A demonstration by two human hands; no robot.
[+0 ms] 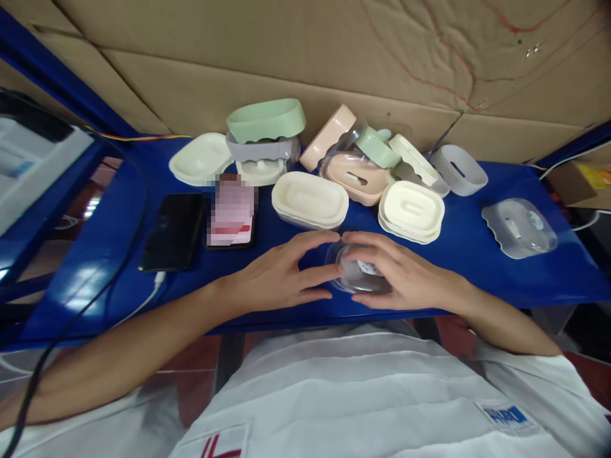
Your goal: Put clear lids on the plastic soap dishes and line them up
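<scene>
Near the table's front edge lies a clear plastic cover (pixel 361 284) with a patterned label on its top, partly hidden under my fingers. My left hand (pixel 296 270) reaches in from the left, its fingers spread and their tips at the cover's left side. Over the cover's right part, my right hand (pixel 401 270) holds its fingers apart and stretched out. Whether either hand presses on the cover, I cannot tell. Just beyond the hands sit a stack of cream oval trays (pixel 310 198) and a stack of pale yellow trays (pixel 413 210).
Green (pixel 267 121) and grey (pixel 262 151) dish bases are stacked at the back. Peach dishes (pixel 356 178) lie in a pile by the cardboard wall (pixel 267 76). Another clear cover (pixel 520 228) rests right. Two phones (pixel 172 232) lie left, one with a cable (pixel 153 291).
</scene>
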